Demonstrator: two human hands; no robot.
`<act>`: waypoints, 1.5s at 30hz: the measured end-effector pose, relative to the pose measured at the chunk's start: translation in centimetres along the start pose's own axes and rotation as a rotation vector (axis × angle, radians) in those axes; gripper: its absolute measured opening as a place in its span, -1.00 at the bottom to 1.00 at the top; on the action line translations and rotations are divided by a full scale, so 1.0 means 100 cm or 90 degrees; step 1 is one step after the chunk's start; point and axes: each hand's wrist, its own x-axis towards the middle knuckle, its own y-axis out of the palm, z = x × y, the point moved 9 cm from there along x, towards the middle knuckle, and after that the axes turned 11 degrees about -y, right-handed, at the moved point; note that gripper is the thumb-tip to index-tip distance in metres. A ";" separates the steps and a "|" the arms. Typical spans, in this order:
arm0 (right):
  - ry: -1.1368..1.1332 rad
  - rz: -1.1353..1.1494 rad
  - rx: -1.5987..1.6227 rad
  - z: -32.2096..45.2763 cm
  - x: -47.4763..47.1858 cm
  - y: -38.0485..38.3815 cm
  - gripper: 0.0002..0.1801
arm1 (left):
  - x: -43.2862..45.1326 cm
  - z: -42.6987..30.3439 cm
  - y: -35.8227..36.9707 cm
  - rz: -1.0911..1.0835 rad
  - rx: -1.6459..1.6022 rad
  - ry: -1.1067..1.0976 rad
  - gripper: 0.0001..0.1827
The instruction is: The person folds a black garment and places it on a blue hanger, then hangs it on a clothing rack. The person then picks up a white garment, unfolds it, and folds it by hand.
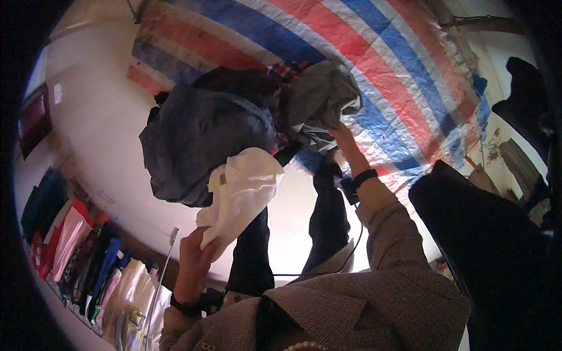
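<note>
My left hand [196, 259] grips the lower end of a cream-white cloth [246, 188], which slants up and to the right in front of me. Beyond it lies a pile of dark grey clothing [197, 131]. My right hand [342, 134] is at the lower edge of a grey-green garment [322, 94], with fingers closed on its fabric. A bit of red and dark checked cloth [287, 69] shows between the dark pile and the grey-green garment. Both wrists wear black bands.
A red, white and blue striped plastic sheet [373, 57] spreads under and beyond the clothes. Many clothes hang in a row [105, 263] at the lower left, near a thin metal pole [162, 281]. Large dark shapes stand at the right. A thin cable runs below my right forearm.
</note>
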 end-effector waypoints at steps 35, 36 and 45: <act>0.392 0.405 0.461 0.378 -0.306 0.413 -0.67 | -0.197 0.012 -0.126 0.206 -0.018 0.147 -0.75; 0.385 0.381 0.445 0.363 -0.298 0.424 -0.68 | -0.197 0.013 -0.130 0.211 -0.014 0.153 -0.75; -0.049 0.285 -0.556 0.198 -0.166 0.342 -0.49 | -0.197 0.031 -0.149 0.185 -0.081 0.217 -0.79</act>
